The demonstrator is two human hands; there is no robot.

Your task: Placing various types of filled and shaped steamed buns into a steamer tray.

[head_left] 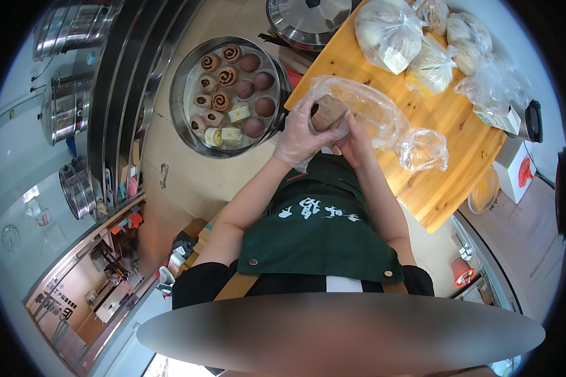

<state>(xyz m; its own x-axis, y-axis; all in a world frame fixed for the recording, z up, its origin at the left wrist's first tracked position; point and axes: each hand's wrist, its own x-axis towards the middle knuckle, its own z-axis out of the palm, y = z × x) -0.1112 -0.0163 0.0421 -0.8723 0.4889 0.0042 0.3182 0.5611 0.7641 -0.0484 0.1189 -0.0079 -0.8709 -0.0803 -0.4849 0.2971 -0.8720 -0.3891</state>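
Observation:
My left hand (pixel 294 143), in a clear plastic glove, grips a brown bun (pixel 330 114) with a dark opening at one end. My right hand (pixel 357 143), apparently bare, is closed on the bun's other side, with clear plastic around it. Just beyond lies a crumpled clear bag (pixel 421 149) on the wooden table (pixel 437 198). Left of my hands, a round steel steamer tray (pixel 179 129) holds several brown rolls (pixel 227 75), round dark buns (pixel 262 107) and pale yellow pieces (pixel 239 113). My green apron shows between my forearms.
Bags of pale dough pieces (pixel 390 34) sit at the table's far end. A lidded steel pot (pixel 308 22) stands beyond the tray. Dark steel racks (pixel 107 75) and stacked steamers (pixel 69 110) are at the left. A white box (pixel 516 169) and a plastic tub (pixel 483 188) are at the right.

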